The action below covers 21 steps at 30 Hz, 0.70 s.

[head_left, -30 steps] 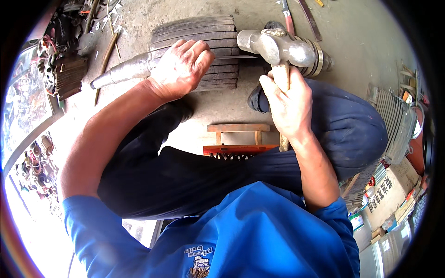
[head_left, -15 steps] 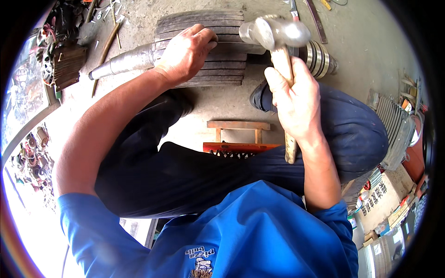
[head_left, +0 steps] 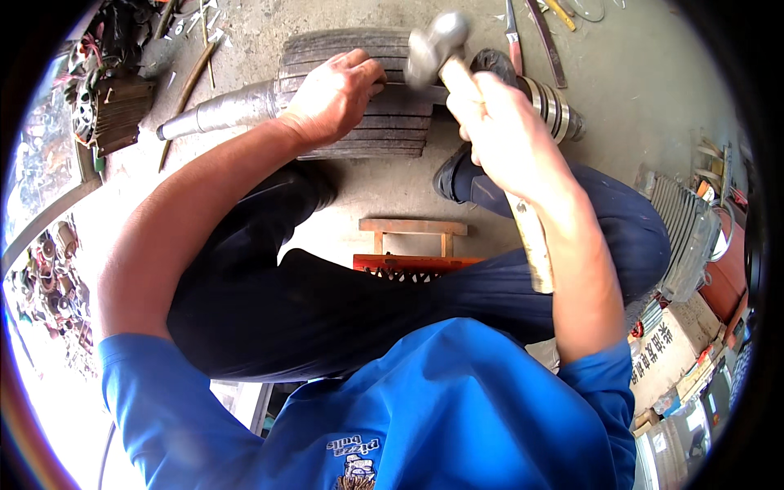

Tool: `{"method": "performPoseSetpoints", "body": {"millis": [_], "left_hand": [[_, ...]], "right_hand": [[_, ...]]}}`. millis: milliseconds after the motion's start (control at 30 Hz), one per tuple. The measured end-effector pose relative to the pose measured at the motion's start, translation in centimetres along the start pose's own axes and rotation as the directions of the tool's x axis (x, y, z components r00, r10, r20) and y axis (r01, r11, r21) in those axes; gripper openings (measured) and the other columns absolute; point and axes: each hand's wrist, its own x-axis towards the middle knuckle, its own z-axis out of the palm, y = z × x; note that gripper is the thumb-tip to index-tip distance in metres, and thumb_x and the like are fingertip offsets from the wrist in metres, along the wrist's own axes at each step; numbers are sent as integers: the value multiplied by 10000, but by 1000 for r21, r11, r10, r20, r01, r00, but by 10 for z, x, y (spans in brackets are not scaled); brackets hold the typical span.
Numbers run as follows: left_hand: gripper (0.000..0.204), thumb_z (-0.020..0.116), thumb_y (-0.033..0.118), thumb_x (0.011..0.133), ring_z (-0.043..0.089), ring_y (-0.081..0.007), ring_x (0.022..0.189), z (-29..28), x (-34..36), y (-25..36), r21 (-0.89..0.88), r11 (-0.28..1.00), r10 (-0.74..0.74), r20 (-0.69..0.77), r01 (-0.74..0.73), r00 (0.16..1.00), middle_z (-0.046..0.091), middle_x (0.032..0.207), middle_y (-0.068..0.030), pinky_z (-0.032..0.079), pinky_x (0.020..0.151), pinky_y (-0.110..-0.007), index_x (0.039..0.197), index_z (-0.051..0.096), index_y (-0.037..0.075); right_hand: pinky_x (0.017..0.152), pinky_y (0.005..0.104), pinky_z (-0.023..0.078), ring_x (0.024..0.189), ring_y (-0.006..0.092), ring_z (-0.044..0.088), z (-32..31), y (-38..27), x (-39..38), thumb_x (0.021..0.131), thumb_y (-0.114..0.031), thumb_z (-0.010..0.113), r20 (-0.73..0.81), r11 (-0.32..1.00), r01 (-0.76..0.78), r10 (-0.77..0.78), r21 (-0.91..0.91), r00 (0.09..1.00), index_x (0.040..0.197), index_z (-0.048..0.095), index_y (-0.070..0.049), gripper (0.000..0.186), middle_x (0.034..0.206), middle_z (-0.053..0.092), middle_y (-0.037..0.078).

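Observation:
A slotted motor rotor (head_left: 359,145) with a long shaft (head_left: 220,112) lies across the floor in front of me. My left hand (head_left: 339,94) rests on top of its core, fingers curled round a flat metal bar (head_left: 416,95) that points right along the slots. Much of that bar is under the fingers. My right hand (head_left: 510,131) is closed round the wooden handle of a ball-peen hammer (head_left: 437,49). The hammer head is slightly blurred, raised above the core's right end. Metal rings (head_left: 549,106) circle the shaft farther right.
A small wooden stool (head_left: 412,226) stands between my legs. Beyond the rotor lie a red-handled tool (head_left: 514,45) and a dark strip (head_left: 549,41). Sticks (head_left: 194,77) and a finned motor part (head_left: 118,114) lie left. A cardboard box (head_left: 678,351) sits right.
The hammer has swung leftward and tilted, its head now over the core's right end. My right hand went forward with it. My left hand stays nearly in place.

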Motion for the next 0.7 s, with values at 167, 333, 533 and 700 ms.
{"method": "performPoseSetpoints", "body": {"millis": [167,333,533,700], "left_hand": [[116,642,84,989,643,-392,950,-2,2,-8,62,997,58,-40,-56,998,622,996,-170,546,864,-457,1070,667,4],[107,642,64,970,633,-390,971,-3,-4,-1,29,998,62,2,-62,998,608,988,-164,542,862,-459,1063,663,15],[92,653,52,962,626,-377,978,4,-8,-3,31,995,98,31,-99,995,605,992,-163,532,873,-455,1048,654,18],[72,663,52,953,622,-375,964,-1,-10,-2,67,993,100,-9,-99,995,602,985,-153,531,863,-452,1017,655,19]], "right_hand": [[704,442,558,748,343,718,-22,-12,-2,1102,-295,556,-106,998,36,-31,51,994,981,607,33,353,807,692,194],[541,266,472,594,68,541,-12,7,3,1112,-268,549,134,997,-80,81,-8,988,1029,563,-41,243,755,546,-11],[788,484,564,845,449,712,-1,6,-13,1089,-206,531,84,999,4,-7,37,996,1126,563,80,291,829,670,266],[755,486,573,872,452,722,8,-13,-34,1061,-146,591,-103,996,79,-74,49,992,1201,571,22,220,881,673,279]]}}
